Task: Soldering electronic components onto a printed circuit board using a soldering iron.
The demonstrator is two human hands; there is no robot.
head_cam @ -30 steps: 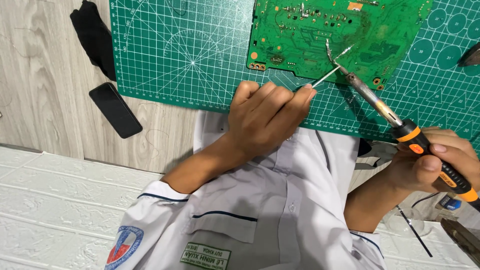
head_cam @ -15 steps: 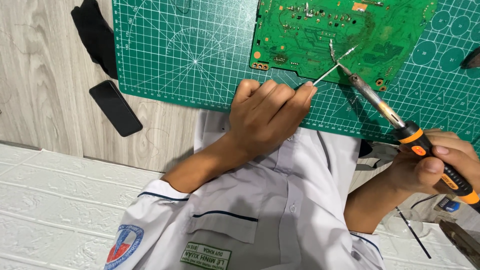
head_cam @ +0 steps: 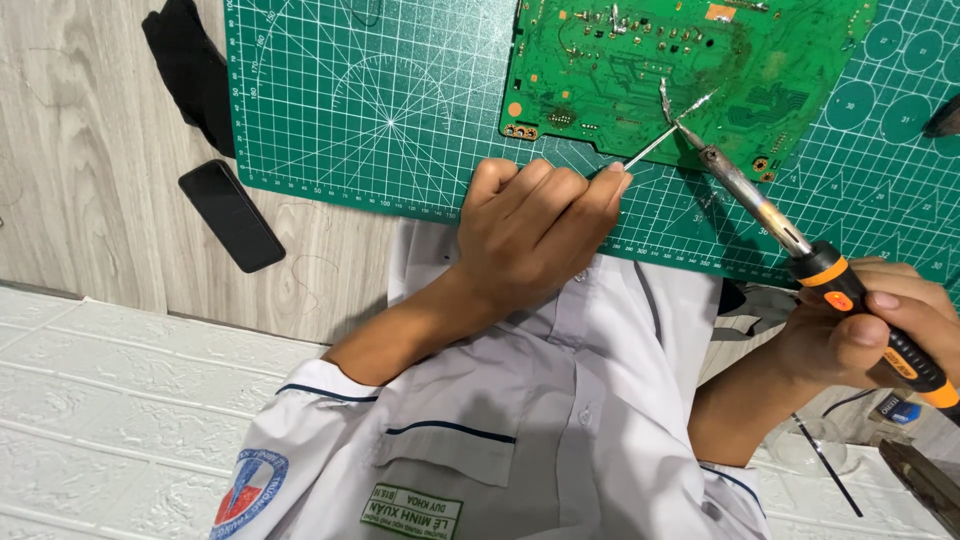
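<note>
Since the earlier frames almost nothing is changing: both hands are staying where they were, and only the view is drifting slightly across the bench. At the far left a black cloth [head_cam: 190,75] is lying on the wooden table [head_cam: 80,180], cut off by the top edge, with a dark phone [head_cam: 231,214] lying flat just beside the green cutting mat [head_cam: 380,110]. The left hand [head_cam: 535,228] is resting on the mat's near edge, its fingers curling closed and pinching a thin strand of solder wire [head_cam: 650,148] whose far end is reaching the green circuit board [head_cam: 680,60]. The board is lying on the mat and running out of frame at the top. The right hand [head_cam: 870,330] is gripping the orange-and-black handle of a soldering iron [head_cam: 770,215], fingers wrapped around it, its tip meeting the wire on the board; the joint itself is perhaps too small to make out. No container is holding anything here. At the right edge dark objects are showing only partly.
</note>
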